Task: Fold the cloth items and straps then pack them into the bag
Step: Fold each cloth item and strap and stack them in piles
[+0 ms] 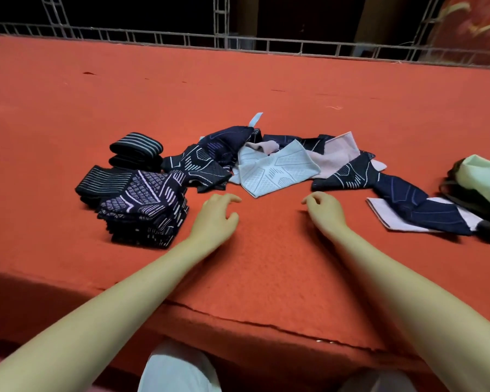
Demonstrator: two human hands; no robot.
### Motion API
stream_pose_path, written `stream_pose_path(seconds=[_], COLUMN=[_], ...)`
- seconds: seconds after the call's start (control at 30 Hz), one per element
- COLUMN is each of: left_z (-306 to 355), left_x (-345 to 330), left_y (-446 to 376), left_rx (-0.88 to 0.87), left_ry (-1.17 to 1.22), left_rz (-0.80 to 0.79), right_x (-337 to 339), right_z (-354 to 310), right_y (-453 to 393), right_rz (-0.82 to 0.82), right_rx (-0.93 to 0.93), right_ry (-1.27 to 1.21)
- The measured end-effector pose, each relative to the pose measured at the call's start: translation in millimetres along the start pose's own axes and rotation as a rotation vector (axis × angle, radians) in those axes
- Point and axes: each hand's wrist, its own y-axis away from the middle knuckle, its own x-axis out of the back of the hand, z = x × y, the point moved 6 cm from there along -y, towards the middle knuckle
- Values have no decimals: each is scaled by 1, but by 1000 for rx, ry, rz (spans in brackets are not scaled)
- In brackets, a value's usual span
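Note:
A stack of folded dark patterned cloths (145,210) sits at the left on the red felt table (266,264). Behind it lie folded striped black straps (136,149) and a flatter strap (105,181). A loose heap of unfolded cloths spreads across the middle: a pale blue one (275,171), dark navy ones (212,157) and a pinkish one (337,157). A long navy piece (416,207) trails right toward the bag (481,188). My left hand (218,216) and my right hand (323,210) hover just in front of the heap, fingers loosely curled, holding nothing.
The bag at the right edge is dark with a pale green part and lies partly out of frame. A metal lattice railing (238,43) runs along the table's far side. The table's front edge (252,321) is close to my lap.

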Motion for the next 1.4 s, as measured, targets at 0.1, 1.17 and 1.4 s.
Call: stream_pose_path(seconds=[0.1, 1.17, 1.4], left_z=[-9, 41, 46], left_x=[-25, -20, -17], left_y=[-25, 9, 44], left_rx=[128, 168, 150], left_ry=[43, 599, 697], left_rz=[-19, 108, 105], right_x=[11, 73, 100], right_z=[17, 43, 55], right_y=[-26, 44, 86], right_rz=[-26, 11, 40], right_rx=[5, 126, 90], right_ry=[70, -254, -394])
